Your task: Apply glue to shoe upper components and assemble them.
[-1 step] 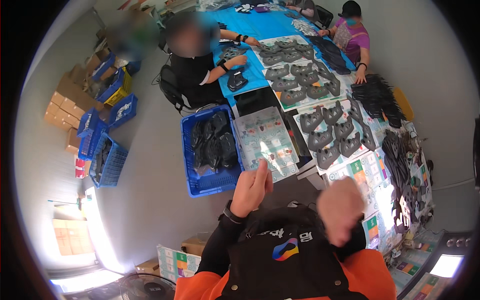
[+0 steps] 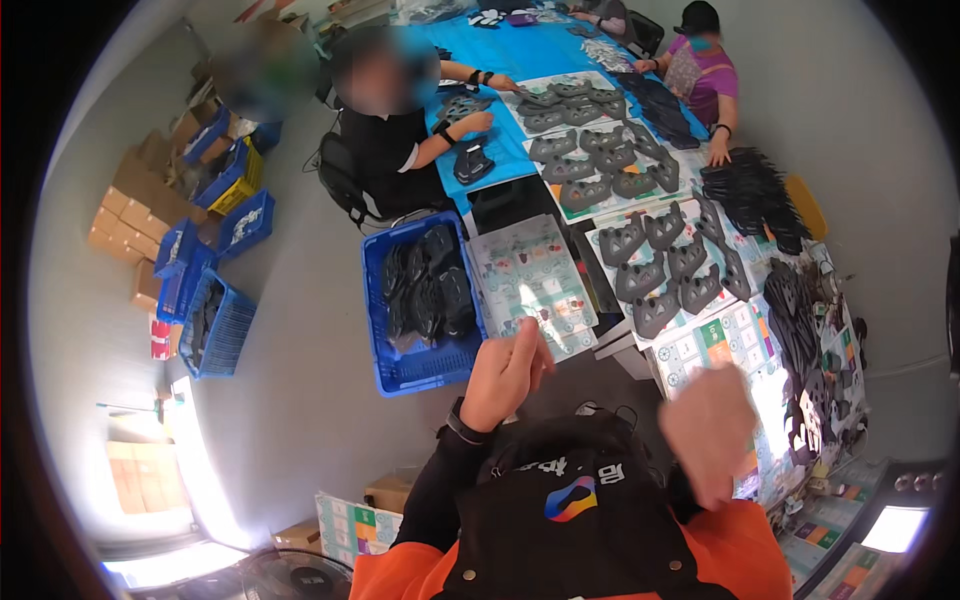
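Observation:
My left hand (image 2: 502,380) is raised in front of my chest, above the lower right corner of a blue basket (image 2: 428,382). One finger points up, another shows behind it, and nothing is seen in the hand. My right hand (image 2: 708,430) hangs in the air left of the table's near end, smeared by motion, so its fingers cannot be made out. Black molded parts (image 2: 425,290) fill much of the basket. Nearest my right hand on the table, grey curved molded parts with cut-outs (image 2: 688,255) lie in rows on a printed sheet.
A patterned board (image 2: 535,275) stands beside the basket. Black parts are piled (image 2: 755,200) along the table's right edge. One person (image 2: 375,150) sits at the table's left, another (image 2: 712,85) works at its far right. Blue crates (image 2: 215,325) and cardboard boxes (image 2: 130,205) line the left wall.
My right hand has moved to the right and slightly down. My left hand has barely moved.

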`<state>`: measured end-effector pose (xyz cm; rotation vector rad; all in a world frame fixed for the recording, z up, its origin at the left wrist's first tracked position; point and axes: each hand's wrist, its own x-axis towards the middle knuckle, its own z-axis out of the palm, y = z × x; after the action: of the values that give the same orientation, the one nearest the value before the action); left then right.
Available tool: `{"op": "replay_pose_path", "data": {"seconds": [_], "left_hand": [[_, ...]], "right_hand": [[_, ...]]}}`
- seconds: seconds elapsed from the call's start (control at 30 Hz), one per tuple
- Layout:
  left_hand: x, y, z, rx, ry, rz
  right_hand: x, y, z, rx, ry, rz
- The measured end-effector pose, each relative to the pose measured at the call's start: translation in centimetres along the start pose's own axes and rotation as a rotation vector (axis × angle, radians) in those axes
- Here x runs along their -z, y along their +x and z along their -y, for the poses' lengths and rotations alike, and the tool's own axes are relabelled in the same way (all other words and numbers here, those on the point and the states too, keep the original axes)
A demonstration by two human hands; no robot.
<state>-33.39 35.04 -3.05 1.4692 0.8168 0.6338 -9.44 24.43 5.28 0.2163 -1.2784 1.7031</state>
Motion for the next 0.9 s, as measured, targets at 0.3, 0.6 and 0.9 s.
{"op": "replay_pose_path", "data": {"seconds": [0.3,0.6,0.9], "left_hand": [[-0.7,0.6,-3.9,-0.003,-0.300,0.633],[-4.1,0.7,-1.6,-0.313,-0.125,-0.026],[-0.2,-2.2,4.1,-0.139,-0.253,-0.147]], "right_hand": [[-12.6,-8.9,8.0,1.020,-0.486,-0.343],[-7.5,7.2,-1.1,0.004,-2.414,-0.555],[-8.0,13.8,-7.2,0.412,-2.165,-0.913]]}}
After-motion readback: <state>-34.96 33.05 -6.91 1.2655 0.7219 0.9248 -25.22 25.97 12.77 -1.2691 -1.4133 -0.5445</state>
